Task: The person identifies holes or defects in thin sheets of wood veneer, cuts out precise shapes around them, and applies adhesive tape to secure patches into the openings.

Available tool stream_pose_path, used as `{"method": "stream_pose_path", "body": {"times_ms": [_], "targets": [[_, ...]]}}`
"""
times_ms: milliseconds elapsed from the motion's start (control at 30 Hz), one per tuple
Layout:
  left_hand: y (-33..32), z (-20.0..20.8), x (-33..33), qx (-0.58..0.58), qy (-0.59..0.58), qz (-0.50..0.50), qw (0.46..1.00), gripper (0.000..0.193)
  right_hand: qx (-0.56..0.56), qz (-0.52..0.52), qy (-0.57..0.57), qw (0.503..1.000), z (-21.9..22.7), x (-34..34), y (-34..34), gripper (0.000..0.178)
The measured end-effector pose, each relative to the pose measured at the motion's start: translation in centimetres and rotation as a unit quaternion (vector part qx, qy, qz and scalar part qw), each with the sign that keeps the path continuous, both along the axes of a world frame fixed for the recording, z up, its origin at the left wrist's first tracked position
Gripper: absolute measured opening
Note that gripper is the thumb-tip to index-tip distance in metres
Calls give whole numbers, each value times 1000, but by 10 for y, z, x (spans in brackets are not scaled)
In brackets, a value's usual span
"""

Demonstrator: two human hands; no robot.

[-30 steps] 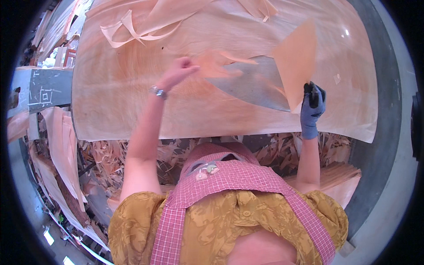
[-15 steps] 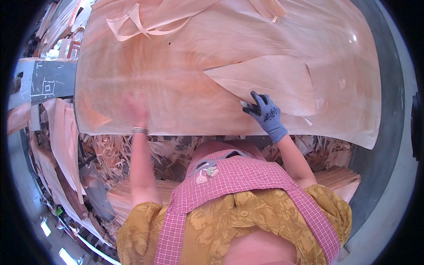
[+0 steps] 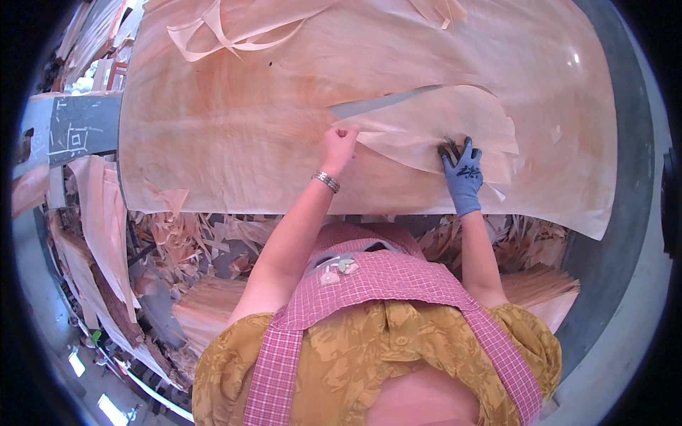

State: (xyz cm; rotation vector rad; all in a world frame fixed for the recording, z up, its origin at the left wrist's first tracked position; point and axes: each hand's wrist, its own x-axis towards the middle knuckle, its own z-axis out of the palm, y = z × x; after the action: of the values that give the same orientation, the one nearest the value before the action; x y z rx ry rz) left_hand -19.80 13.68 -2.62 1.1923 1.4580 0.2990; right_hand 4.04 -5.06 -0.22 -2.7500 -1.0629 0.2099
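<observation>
A large, thin, pinkish-tan wood veneer sheet (image 3: pixel 234 142) lies in front of me. On its right half is a pointed piece of veneer (image 3: pixel 433 121), with a grey gap (image 3: pixel 383 101) showing along its upper left edge. My bare left hand (image 3: pixel 339 148), a metal band at its wrist, is closed in a pinch at that piece's left tip. My right hand (image 3: pixel 463 174) wears a blue glove with dark fingertips and rests on the piece's lower right part. Its fingers hold a small dark blade-like tool (image 3: pixel 450 144), mostly hidden by the glove.
Curled veneer strips (image 3: pixel 234 42) lie at the sheet's far left. Below the near edge are heaped veneer scraps (image 3: pixel 170 241) and a veneer stack (image 3: pixel 206 305). A grey beam (image 3: pixel 85 128) stands at left; more veneer sheets (image 3: pixel 99 220) hang below it.
My left hand has moved right to the pointed piece's tip and closed. My right hand has shifted right with the tool. The piece has moved slightly, exposing the grey gap. A loose scrap slid to the near-left edge.
</observation>
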Motion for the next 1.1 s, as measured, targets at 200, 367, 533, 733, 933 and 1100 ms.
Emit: {"method": "stream_pose_path", "body": {"times_ms": [200, 367, 533, 733, 933, 1100], "targets": [[1, 14, -2, -158, -124, 135, 970, 33, 28, -26, 18, 999, 2, -21, 11, 84], [2, 30, -2, -186, -126, 92, 970, 32, 19, -61, 10, 998, -2, -24, 13, 84], [6, 21, 6, -138, -129, 95, 977, 31, 25, -56, 12, 998, 1, -24, 15, 83], [9, 12, 12, -115, -131, 130, 976, 28, 26, -65, 22, 997, 2, -25, 15, 81], [14, 3, 14, -102, -124, 129, 979, 25, 46, -68, 14, 997, 0, -26, 17, 81], [16, -3, 14, -54, -95, 142, 984, 25, 44, -64, 27, 997, 1, -29, 19, 82]]}}
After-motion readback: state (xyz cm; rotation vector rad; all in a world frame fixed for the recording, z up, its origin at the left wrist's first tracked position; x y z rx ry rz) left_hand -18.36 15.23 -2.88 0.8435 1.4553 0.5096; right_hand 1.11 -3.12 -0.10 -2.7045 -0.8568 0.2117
